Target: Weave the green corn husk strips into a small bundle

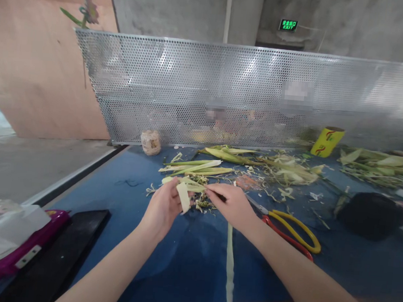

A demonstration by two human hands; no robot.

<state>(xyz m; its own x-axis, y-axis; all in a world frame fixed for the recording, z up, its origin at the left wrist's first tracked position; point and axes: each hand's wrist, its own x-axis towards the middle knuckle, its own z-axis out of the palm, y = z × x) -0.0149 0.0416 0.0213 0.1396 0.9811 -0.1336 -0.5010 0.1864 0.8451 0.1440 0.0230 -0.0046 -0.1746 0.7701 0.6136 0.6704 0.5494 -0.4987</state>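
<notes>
Left hand [164, 206] holds a pale husk strip [184, 198] over the blue table [181, 275]; right hand [230, 203] pinches it too. Scissors [289, 216] (yellow and red handles) lie beside right forearm.

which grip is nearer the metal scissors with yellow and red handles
Right: the right grip is by the blade end of the scissors; the left grip is farther left.

- Left hand [169, 202] and right hand [234, 202] hold a folded pale husk strip [184, 197] above the desk [116, 256].
- Another strip [229, 265] runs from below the right hand toward the near edge.
- Scissors [304, 226] lie right of it.
- Husks [200, 167] lie toward the far edge, a yellow can [327, 142] behind.
- A whitish tub [150, 142] stands near the far left corner.
</notes>
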